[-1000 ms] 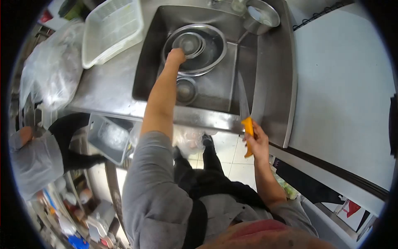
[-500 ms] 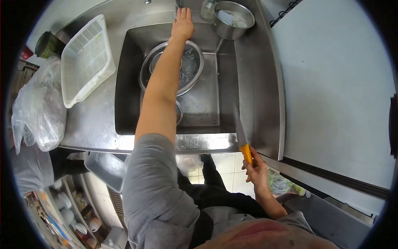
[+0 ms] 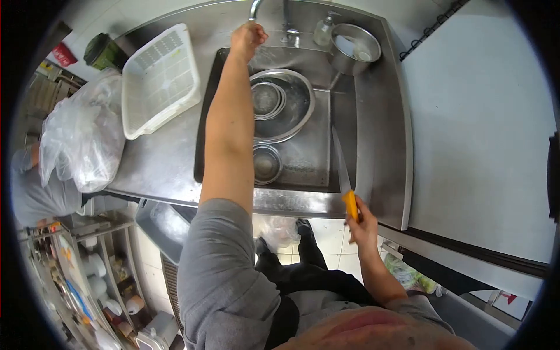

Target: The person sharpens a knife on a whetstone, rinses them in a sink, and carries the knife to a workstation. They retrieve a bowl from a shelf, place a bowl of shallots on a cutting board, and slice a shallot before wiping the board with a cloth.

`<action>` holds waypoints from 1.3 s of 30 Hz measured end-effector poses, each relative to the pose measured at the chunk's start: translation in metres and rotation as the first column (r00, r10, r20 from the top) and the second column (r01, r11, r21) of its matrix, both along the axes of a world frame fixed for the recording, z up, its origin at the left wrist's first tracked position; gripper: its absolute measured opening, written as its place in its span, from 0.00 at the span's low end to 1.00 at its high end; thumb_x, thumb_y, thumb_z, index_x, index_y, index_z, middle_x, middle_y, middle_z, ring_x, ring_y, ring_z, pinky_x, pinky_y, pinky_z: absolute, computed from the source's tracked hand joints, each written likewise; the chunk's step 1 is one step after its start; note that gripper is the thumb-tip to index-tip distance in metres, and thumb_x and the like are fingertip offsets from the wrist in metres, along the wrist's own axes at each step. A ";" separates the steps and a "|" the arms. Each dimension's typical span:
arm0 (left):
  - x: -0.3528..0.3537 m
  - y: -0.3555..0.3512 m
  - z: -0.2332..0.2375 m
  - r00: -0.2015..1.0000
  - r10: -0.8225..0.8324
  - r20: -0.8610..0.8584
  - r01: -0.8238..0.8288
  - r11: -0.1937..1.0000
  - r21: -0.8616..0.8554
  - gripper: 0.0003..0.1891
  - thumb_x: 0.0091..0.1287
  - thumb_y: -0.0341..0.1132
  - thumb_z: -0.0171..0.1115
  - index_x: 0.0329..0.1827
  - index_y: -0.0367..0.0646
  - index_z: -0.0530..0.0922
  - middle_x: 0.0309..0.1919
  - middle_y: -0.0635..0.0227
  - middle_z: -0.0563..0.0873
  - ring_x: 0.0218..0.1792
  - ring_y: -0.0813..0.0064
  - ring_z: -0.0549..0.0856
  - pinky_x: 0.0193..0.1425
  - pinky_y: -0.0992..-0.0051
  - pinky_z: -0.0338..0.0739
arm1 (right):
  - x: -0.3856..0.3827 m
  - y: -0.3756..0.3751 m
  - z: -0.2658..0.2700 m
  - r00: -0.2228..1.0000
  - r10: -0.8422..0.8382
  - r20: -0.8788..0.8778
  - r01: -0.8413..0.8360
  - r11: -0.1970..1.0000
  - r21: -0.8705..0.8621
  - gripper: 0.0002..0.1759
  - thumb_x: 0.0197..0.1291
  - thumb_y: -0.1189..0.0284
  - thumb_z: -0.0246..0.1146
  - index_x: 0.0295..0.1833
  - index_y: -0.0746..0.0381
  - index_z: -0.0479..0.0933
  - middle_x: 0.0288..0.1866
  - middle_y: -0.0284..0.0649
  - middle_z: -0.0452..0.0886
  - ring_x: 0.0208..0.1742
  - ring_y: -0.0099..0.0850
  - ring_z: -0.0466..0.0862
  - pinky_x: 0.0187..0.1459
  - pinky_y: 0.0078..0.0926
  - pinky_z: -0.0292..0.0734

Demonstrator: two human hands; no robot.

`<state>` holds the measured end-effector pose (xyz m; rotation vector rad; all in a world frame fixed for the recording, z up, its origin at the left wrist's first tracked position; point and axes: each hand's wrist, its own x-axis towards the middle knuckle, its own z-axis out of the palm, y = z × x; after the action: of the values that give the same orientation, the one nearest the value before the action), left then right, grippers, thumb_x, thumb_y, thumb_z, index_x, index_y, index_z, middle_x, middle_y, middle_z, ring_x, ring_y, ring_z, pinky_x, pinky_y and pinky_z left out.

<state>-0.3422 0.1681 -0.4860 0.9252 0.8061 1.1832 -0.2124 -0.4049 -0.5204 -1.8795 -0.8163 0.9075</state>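
Note:
My left hand (image 3: 249,41) is at the back of the steel sink (image 3: 321,116), fingers curled just under the end of the faucet spout (image 3: 255,10); what it holds, if anything, is too small to tell. In my right hand (image 3: 364,228) is a knife (image 3: 350,204) with a yellow handle, its long blade pointing up over the sink's right side. A large steel basin (image 3: 300,108) lies in the sink with smaller round bowls (image 3: 265,100) inside it. Another small bowl (image 3: 266,164) sits in front of it, partly behind my left forearm.
Left of the sink are a white plastic basket (image 3: 160,81), a clear plastic bag (image 3: 84,134) and a green container (image 3: 105,52). Back right hold a steel pot (image 3: 354,49) and a pump bottle (image 3: 324,30). Another person (image 3: 44,192) is at the far left.
My left hand has gone from the faucet's base to under its spout. The view has shifted, and the water in the basin looks calmer. My right hand still holds the knife.

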 end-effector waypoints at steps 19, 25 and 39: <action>-0.168 -0.268 -0.065 0.384 0.296 -0.875 0.043 0.940 0.338 0.20 0.56 0.29 0.66 0.55 0.38 0.80 0.50 0.51 0.85 0.54 0.54 0.84 0.60 0.63 0.78 | -0.040 0.418 0.070 0.462 0.104 0.881 -0.461 0.877 0.138 0.26 0.57 0.77 0.59 0.62 0.46 0.78 0.51 0.46 0.80 0.48 0.49 0.82 0.50 0.48 0.77; -0.063 -0.097 -0.014 0.878 0.101 -0.469 -0.079 0.995 0.066 0.18 0.66 0.32 0.62 0.58 0.35 0.80 0.45 0.63 0.87 0.39 0.68 0.86 0.44 0.70 0.81 | -0.008 0.189 0.016 0.768 0.134 0.626 -0.235 0.969 0.081 0.31 0.56 0.81 0.62 0.67 0.51 0.74 0.49 0.50 0.77 0.50 0.52 0.79 0.54 0.42 0.75; 0.144 0.002 -0.110 0.991 0.034 -0.133 -0.072 0.954 -0.290 0.14 0.62 0.21 0.58 0.52 0.30 0.78 0.53 0.49 0.77 0.51 0.57 0.79 0.50 0.58 0.85 | 0.029 -0.016 0.025 0.913 0.110 0.393 -0.116 0.993 -0.010 0.27 0.63 0.79 0.62 0.68 0.68 0.68 0.50 0.51 0.77 0.48 0.42 0.81 0.50 0.36 0.77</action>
<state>-0.1980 0.1700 -0.5958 0.7403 1.0837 1.0223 -0.1831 -0.4209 -0.4953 -2.0514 -1.1796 0.5918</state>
